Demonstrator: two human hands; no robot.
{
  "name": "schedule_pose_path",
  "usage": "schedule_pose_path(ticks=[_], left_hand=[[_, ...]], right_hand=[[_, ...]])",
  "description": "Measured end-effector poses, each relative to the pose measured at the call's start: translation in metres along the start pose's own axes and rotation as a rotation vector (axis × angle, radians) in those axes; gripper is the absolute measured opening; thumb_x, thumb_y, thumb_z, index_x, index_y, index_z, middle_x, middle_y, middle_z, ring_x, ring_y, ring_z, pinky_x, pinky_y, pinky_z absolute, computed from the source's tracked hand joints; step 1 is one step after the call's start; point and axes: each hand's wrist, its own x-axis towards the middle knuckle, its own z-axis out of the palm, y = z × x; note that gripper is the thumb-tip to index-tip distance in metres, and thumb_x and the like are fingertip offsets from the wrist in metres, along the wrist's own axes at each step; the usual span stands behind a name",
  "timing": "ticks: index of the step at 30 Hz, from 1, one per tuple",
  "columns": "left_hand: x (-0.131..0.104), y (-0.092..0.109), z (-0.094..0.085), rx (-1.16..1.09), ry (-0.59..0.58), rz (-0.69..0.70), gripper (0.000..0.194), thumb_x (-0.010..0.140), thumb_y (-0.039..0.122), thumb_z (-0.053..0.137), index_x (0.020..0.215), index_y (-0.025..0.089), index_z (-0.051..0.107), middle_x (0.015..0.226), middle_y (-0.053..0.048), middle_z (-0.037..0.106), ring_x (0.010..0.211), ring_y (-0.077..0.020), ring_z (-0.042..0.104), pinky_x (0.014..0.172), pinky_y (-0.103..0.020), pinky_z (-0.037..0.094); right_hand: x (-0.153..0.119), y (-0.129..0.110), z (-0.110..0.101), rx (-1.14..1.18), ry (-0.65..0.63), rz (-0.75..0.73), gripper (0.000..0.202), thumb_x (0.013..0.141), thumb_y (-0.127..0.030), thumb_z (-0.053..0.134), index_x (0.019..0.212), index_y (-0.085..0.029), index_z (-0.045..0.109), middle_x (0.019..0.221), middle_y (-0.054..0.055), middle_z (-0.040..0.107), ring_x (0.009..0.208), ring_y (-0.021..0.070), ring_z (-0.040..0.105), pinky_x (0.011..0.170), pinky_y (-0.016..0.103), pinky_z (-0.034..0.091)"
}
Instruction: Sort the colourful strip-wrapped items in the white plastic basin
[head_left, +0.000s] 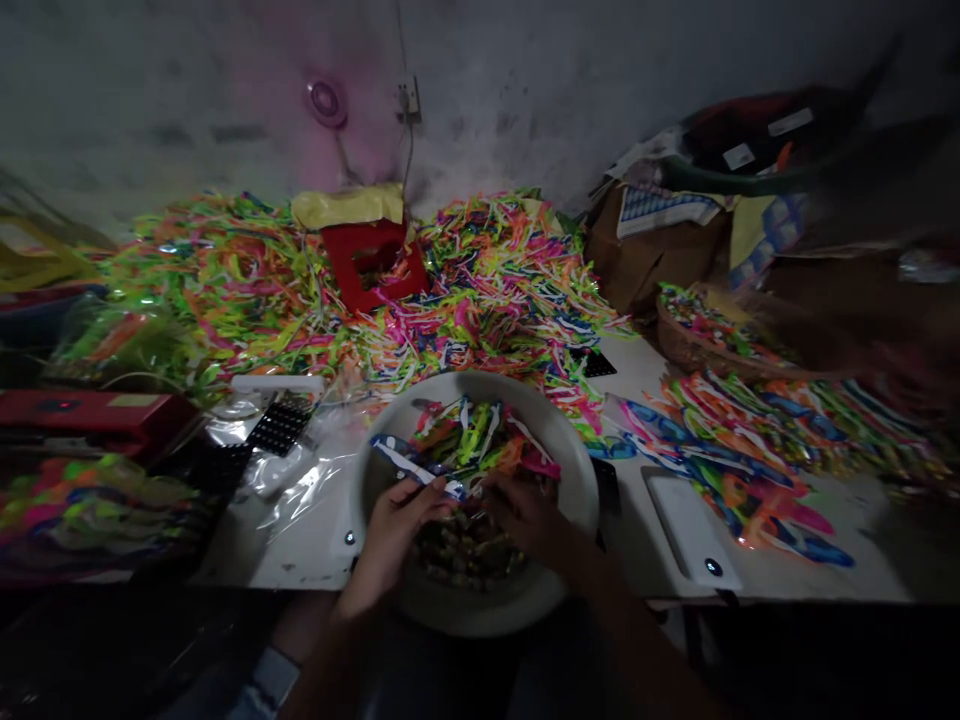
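A wide pale basin (585,480) holds many small colourful strip-like pieces. Over its left half, my left hand (405,520) pinches a blue and white piece (409,465), which points up to the left. My right hand (525,515) is at the basin's middle, close to the near end of that piece. Its fingers are bent together, but dim light hides whether anything is between them. More loose pieces lie in the basin under both hands.
A big multicoloured heap (487,270) lies behind the basin, with a red frame (375,265) on it. At right are a white tray (682,525), bundled pieces (765,500) and a basket (697,345). Clear plastic bags (307,490) and a red box (97,415) lie left.
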Motion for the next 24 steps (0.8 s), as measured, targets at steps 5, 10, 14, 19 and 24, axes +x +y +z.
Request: schedule_pose_path(ticks=[5, 10, 14, 19, 24], left_hand=[[-0.0003, 0.0043, 0.0013, -0.046, -0.008, -0.018, 0.027, 0.06, 0.03, 0.075, 0.079, 0.012, 0.068, 0.072, -0.003, 0.069, 0.065, -0.0121, 0.063, 0.067, -0.022, 0.051], [-0.0006, 0.0016, 0.0003, -0.088, -0.01, 0.002, 0.026, 0.061, 0.028, 0.075, 0.079, 0.012, 0.067, 0.074, -0.002, 0.068, 0.067, -0.0116, 0.064, 0.068, -0.021, 0.052], [-0.0012, 0.0021, 0.0003, -0.088, -0.023, 0.016, 0.024, 0.063, 0.028, 0.074, 0.079, 0.012, 0.066, 0.073, -0.002, 0.068, 0.067, -0.0113, 0.064, 0.068, -0.02, 0.052], [-0.0014, 0.0035, 0.0014, -0.073, -0.011, 0.003, 0.024, 0.063, 0.027, 0.074, 0.079, 0.011, 0.066, 0.075, -0.002, 0.069, 0.067, -0.0106, 0.064, 0.068, -0.019, 0.051], [-0.0037, 0.0029, 0.0025, -0.069, -0.04, 0.013, 0.023, 0.063, 0.026, 0.074, 0.08, 0.013, 0.065, 0.076, -0.001, 0.069, 0.068, -0.0115, 0.065, 0.069, -0.02, 0.051]], right_hand=[[0.0026, -0.0021, 0.0027, -0.077, -0.037, -0.042, 0.019, 0.089, -0.028, 0.04, 0.097, -0.021, 0.055, 0.085, 0.001, 0.062, 0.077, 0.0155, 0.057, 0.069, 0.024, 0.039], [0.0006, -0.0049, 0.0051, -0.161, -0.019, -0.01, 0.018, 0.087, -0.029, 0.044, 0.099, -0.022, 0.056, 0.077, 0.0, 0.062, 0.068, 0.0148, 0.057, 0.061, 0.022, 0.038], [-0.0005, -0.0032, 0.0065, -0.196, -0.008, -0.026, 0.021, 0.085, -0.03, 0.047, 0.101, -0.021, 0.057, 0.076, 0.0, 0.063, 0.065, 0.0147, 0.056, 0.059, 0.022, 0.038], [-0.0011, 0.0002, 0.0071, -0.213, 0.051, -0.043, 0.026, 0.083, -0.031, 0.048, 0.106, -0.021, 0.058, 0.079, 0.002, 0.066, 0.068, 0.0157, 0.059, 0.062, 0.023, 0.04], [-0.0008, 0.0004, 0.0084, -0.337, 0.099, -0.013, 0.029, 0.08, -0.034, 0.052, 0.106, -0.022, 0.061, 0.084, 0.005, 0.069, 0.071, 0.0188, 0.062, 0.065, 0.026, 0.043]])
